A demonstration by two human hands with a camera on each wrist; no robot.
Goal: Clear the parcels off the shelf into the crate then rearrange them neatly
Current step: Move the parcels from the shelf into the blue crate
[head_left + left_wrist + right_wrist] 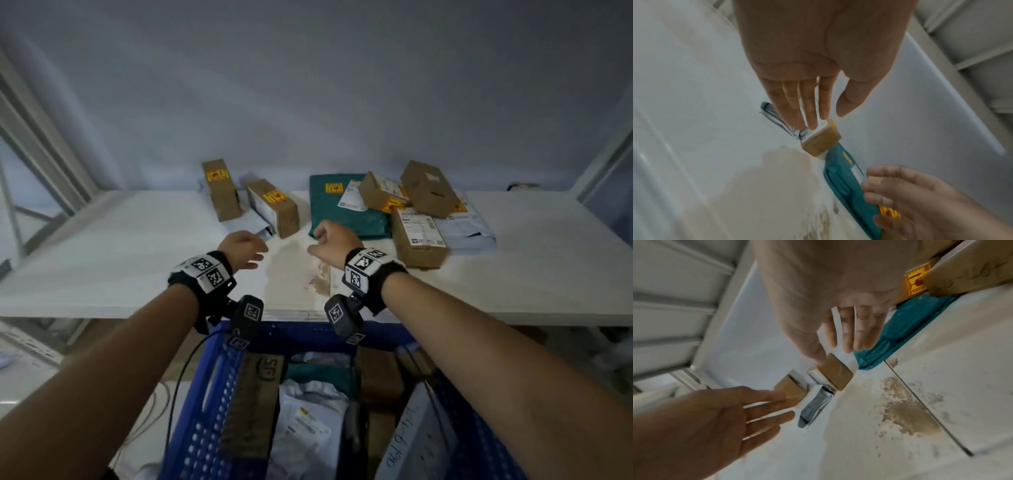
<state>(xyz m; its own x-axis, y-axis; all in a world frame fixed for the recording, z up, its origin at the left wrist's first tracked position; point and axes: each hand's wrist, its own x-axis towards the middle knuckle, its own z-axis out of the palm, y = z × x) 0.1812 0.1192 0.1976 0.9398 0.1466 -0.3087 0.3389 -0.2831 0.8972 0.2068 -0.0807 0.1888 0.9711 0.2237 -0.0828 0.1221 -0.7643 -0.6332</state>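
Several parcels lie on the white shelf (120, 246): two long cardboard boxes (274, 207) (221, 190) with a grey mailer (262, 230) under the nearer one, a teal bag (346, 209), and a pile of boxes (418, 236) at the right. My left hand (245, 248) hovers empty with straight fingers just short of the nearer long box (821, 139) and the grey mailer (772, 116). My right hand (330, 240), fingers relaxed and empty, hovers at the teal bag's (906, 331) near edge. The blue crate (205, 394) below holds several parcels.
A brown stain (294, 267) marks the shelf between my hands. Shelf uprights (37, 137) stand at the left and right (606, 161). A white surface (20, 377) lies low at the left beside the crate.
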